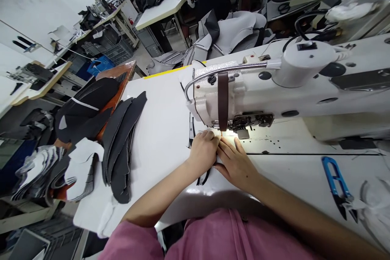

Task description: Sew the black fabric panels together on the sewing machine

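Black fabric (206, 176) pokes out toward the front edge of the bench (158, 130), mostly hidden under the curled left hand (204, 149) and flatter right hand (237, 165). Whether either grips it, I cannot tell.

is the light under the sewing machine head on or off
On: a bright glow lights the bed of the sewing machine, just beyond the right hand. The bulb itself is not visible.

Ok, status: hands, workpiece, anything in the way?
Left hand curled, right hand extended, both close to the sewing machine. Dark-edged piece under them, mostly hidden. Dark stack left, blue-handled snips right, both apart from the hands.
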`<state>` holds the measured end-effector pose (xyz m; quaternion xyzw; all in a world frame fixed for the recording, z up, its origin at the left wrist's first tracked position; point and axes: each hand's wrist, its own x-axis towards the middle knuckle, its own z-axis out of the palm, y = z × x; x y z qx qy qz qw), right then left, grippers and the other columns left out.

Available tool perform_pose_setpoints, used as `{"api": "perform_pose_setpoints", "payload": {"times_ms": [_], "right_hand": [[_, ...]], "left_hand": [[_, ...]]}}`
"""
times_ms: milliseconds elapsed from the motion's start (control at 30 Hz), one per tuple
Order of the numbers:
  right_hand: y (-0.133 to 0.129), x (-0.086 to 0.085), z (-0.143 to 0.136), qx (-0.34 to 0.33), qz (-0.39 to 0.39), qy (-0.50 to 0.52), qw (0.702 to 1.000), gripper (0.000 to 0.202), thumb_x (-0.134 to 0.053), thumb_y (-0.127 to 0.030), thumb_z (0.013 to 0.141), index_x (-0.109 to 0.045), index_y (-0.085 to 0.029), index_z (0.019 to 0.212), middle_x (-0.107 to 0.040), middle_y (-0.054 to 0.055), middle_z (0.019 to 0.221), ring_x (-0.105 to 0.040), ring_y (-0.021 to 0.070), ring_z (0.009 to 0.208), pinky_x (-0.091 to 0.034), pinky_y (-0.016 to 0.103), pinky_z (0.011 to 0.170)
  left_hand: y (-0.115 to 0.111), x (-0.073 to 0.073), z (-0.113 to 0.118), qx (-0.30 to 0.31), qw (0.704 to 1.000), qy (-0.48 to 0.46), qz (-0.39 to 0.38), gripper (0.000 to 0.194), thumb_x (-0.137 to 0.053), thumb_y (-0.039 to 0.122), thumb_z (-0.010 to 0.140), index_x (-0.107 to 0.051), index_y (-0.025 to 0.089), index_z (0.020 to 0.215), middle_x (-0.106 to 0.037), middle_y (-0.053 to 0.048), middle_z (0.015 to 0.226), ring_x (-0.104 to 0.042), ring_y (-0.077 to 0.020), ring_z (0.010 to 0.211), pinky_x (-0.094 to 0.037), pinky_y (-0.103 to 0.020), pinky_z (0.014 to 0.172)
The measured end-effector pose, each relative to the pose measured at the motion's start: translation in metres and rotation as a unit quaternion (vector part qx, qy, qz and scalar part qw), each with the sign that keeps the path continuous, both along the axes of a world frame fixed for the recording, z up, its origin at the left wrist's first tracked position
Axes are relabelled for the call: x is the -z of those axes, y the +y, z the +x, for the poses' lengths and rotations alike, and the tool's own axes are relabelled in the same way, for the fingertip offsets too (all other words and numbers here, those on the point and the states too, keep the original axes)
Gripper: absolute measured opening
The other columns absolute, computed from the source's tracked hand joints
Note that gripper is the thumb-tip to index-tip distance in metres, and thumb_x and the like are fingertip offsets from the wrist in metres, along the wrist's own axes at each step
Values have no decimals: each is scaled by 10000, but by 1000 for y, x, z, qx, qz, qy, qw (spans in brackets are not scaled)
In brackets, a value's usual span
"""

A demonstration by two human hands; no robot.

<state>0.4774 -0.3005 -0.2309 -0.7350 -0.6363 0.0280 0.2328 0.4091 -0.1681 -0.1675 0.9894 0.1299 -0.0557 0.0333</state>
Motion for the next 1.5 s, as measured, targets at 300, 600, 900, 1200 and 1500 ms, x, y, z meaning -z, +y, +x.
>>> {"api": "perform_pose_setpoints", "payload": {"times_ms": [300, 600, 900, 1200, 1500], "right_hand": [[-2, 3, -1, -4, -3, -18, 1000, 521, -428, -349, 922, -393, -66, 1357, -400, 184, 1415, -293, 300, 1341, -173, 583, 1100], [-2, 7, -2, -1, 6, -25, 1000, 511, -450, -348, 911, -405, -60, 1331, -442, 190, 1373, -309, 311, 1328, -184, 587, 1090], [-6, -7, 47, 185, 28, -37, 982, 282, -414, -310, 916, -544, -124, 1084, -609, 148, 1033, -545, 277, 989, -329, 524, 989], [-24, -22, 55, 224, 161, -114, 955, 209, -488, -183, 854, -578, -149, 1040, -614, 126, 1031, -545, 253, 1004, -411, 409, 893], [40, 1, 8, 19, 78, -71, 994, 306, -400, -3, 818, -649, -109, 960, -659, 112, 993, -576, 217, 1022, -447, 372, 935]], "left_hand": [[3, 9, 3, -21, 999, 12, -26, 283, -397, 97, 884, -560, 168, 1105, -571, -66, 1173, -543, -190, 991, -490, -277, 750], [14, 18, 10, -9, 999, -14, -32, 249, -408, 112, 876, -589, 159, 1041, -627, -75, 1032, -551, -197, 955, -489, -295, 801], [21, 19, 9, 13, 1000, -12, -25, 333, -412, 23, 774, -607, 145, 1014, -626, -88, 967, -558, -201, 936, -494, -290, 748], [39, 20, 19, -76, 997, -24, -5, 237, -485, 126, 757, -686, 188, 865, -639, -79, 881, -608, -205, 852, -485, -286, 676], [63, 1, 15, 145, 989, 9, -3, 235, -457, 152, 851, -673, 188, 938, -650, -73, 869, -598, -205, 891, -463, -309, 757]]}}
